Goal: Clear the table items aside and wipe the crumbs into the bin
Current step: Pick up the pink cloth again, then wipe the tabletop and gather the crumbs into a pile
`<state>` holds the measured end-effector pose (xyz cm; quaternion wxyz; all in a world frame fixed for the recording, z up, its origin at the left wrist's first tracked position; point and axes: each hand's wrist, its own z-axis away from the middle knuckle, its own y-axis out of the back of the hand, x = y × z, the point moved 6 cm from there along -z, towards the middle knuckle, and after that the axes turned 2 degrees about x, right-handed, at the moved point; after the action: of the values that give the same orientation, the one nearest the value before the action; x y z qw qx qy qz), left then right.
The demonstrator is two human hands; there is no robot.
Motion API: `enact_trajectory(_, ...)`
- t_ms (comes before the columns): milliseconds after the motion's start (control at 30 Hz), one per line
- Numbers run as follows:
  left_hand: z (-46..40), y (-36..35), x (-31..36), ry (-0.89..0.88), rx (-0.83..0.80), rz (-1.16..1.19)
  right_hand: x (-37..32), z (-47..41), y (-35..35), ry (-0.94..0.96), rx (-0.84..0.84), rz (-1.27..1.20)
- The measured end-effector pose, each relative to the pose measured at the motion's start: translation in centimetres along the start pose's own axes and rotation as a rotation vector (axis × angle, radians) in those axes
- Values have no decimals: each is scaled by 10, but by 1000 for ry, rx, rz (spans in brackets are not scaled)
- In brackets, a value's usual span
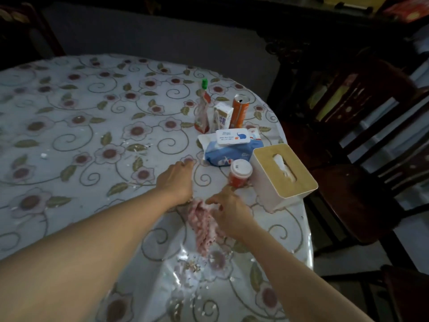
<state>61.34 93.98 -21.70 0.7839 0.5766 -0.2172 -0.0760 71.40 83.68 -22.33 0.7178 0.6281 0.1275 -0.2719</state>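
Our left hand [177, 180] lies flat, fingers straight, on the cloth [204, 225]. Our right hand [228, 210] grips it, near crumbs [192, 267] on the table [69, 135].

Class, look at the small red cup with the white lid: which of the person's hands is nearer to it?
Right. The right hand lies just below the red cup, its fingertips nearly reaching it. The left hand is farther off, to the cup's left.

The pink cloth [204, 225] is partly covered by both hands, the left hand [177, 181] hiding its far end. Print on the wipes pack [228, 147] beyond it is too small to read.
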Motion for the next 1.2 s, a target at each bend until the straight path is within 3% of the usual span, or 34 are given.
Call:
enact_trajectory(100, 26, -2, -36, -9, -17, -71, -11, 4, -51, -35, -117, 135)
enact_trajectory(200, 45, -6, -66, -12, -12, -103, -14, 6, -67, -157, -37, 193)
enact_trajectory(300, 59, -12, -76, -72, -13, -133, -17, 15, -56, -266, 88, -19)
enact_trajectory(400, 67, -18, -65, -126, -25, -148, -11, 41, -25, -355, 259, -272)
enact_trajectory(600, 72, -40, -1, -344, -56, -106, 46, 96, 37, -516, 472, -273)
enact_trajectory(800, 68, -81, 52, -403, -111, -88, 146, 118, 46, -691, 522, -124)
enact_trajectory(967, 62, -94, 62, -383, -2, -109, 178, 115, 20, -603, 541, -153)
enact_trajectory(1033, 61, -95, 63, -390, -1, -82, 173, 120, 7, -609, 589, -304)
enact_trajectory(1200, 70, -98, 58, -416, -49, -105, 95, 145, -57, -500, 481, -604)
